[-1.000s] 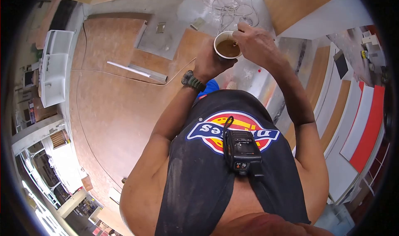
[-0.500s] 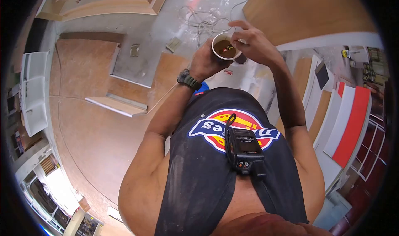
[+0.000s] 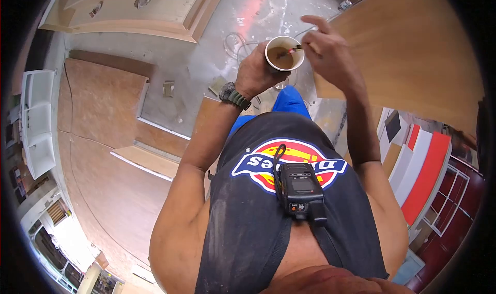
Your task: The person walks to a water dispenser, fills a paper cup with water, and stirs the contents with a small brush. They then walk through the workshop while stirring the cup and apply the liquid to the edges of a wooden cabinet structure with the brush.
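Observation:
A white-rimmed paper cup point(image 3: 285, 68) holding brown liquid is in my left hand point(image 3: 257, 72), its fingers wrapped round the side. My right hand point(image 3: 329, 53) pinches a slim dark stirrer with red on it point(image 3: 294, 50), whose lower end dips into the brown liquid. I cannot make out exactly what kind of stirrer it is. The index finger of that hand sticks out, away from the pinch. On my left wrist is a watch point(image 3: 235, 96) with a green strap. A black device point(image 3: 299, 185) with a strap hangs on the chest of my dark apron point(image 3: 248, 227).
A large wooden board point(image 3: 408, 51) lies on the right. Brown panels point(image 3: 103, 102) cover the floor on the left, with a thin cable across them. White and red boards point(image 3: 426, 175) stand at the right, and a wooden frame point(image 3: 150, 14) is at the upper left.
The cup and both hands have shifted slightly to the right in view. My right hand has drawn away from the cup's rim, showing more of the stirrer. The surroundings have shifted as I move.

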Tool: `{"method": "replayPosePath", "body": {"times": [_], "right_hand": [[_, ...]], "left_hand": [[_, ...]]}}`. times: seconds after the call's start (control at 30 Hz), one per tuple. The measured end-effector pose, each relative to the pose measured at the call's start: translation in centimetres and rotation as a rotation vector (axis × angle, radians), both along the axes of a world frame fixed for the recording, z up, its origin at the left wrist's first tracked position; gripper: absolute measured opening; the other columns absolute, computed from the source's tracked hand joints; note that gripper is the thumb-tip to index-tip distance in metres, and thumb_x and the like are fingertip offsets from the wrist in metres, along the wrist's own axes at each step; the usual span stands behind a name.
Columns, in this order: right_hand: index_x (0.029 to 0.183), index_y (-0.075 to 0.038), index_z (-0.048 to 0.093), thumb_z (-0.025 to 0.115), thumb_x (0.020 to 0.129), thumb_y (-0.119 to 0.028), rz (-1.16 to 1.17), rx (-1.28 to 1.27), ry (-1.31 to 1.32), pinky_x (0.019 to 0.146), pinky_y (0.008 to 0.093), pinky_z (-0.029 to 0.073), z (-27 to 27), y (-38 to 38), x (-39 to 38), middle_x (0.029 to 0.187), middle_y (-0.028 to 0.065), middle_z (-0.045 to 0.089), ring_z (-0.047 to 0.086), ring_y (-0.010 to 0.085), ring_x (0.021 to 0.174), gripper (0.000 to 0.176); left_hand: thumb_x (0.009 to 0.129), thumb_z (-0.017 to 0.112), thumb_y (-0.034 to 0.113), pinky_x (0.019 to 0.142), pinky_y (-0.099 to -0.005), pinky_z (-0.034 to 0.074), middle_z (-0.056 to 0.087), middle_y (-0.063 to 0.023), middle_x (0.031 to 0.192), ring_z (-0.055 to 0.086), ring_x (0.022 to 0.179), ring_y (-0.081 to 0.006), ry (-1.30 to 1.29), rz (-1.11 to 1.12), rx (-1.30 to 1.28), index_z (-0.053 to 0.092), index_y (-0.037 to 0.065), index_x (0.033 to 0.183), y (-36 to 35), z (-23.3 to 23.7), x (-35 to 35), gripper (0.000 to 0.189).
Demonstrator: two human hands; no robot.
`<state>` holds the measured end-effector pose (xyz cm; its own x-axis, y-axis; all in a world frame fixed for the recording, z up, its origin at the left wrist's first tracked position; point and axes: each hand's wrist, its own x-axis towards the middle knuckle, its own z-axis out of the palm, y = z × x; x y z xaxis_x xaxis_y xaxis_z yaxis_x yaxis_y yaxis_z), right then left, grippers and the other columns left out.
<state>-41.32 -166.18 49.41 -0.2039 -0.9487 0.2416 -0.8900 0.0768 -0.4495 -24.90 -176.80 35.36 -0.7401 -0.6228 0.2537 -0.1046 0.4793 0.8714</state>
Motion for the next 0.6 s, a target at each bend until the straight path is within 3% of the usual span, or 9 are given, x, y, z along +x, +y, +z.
{"method": "replayPosePath", "body": {"times": [0.17, 0.5, 0.6], "right_hand": [[0.085, 0.002, 0.068, 0.063, 0.088, -0.004, 0.108, 0.15, 0.021, 0.086, 0.045, 0.056, -5.9, -6.5, -1.9, 0.142, 0.0173, 0.059, 0.072, 0.0371, 0.094, 0.008], [0.087, -0.001, 0.07, 0.062, 0.091, -0.009, 0.187, 0.016, 0.036, 0.084, 0.0455, 0.058, -5.2, -22.4, -15.5, 0.14, 0.0163, 0.06, 0.073, 0.0361, 0.091, 0.012], [0.089, 0.0, 0.072, 0.064, 0.088, -0.011, 0.269, 0.089, 0.003, 0.082, 0.0451, 0.059, -6.3, -27.4, -20.4, 0.138, 0.0191, 0.061, 0.073, 0.0355, 0.093, 0.014]], "left_hand": [[0.07, 0.094, 0.034, 0.087, -0.0424, 0.059, 0.07, -0.0134, 0.118, 0.071, 0.105, -0.0344, -0.031, 0.05, -0.021, 0.056, 0.011, 0.134, -4.1, -0.2, -2.0, 0.078], [0.07, 0.095, 0.033, 0.09, -0.0421, 0.058, 0.07, -0.016, 0.121, 0.07, 0.111, -0.0352, -0.045, 0.124, 0.012, 0.054, 0.01, 0.135, -18.2, -0.2, -13.6, 0.08], [0.07, 0.096, 0.032, 0.091, -0.0425, 0.058, 0.07, -0.0172, 0.121, 0.07, 0.112, -0.0363, -0.136, 0.122, 0.016, 0.053, 0.011, 0.136, -23.0, 0.2, -18.8, 0.081]]}}
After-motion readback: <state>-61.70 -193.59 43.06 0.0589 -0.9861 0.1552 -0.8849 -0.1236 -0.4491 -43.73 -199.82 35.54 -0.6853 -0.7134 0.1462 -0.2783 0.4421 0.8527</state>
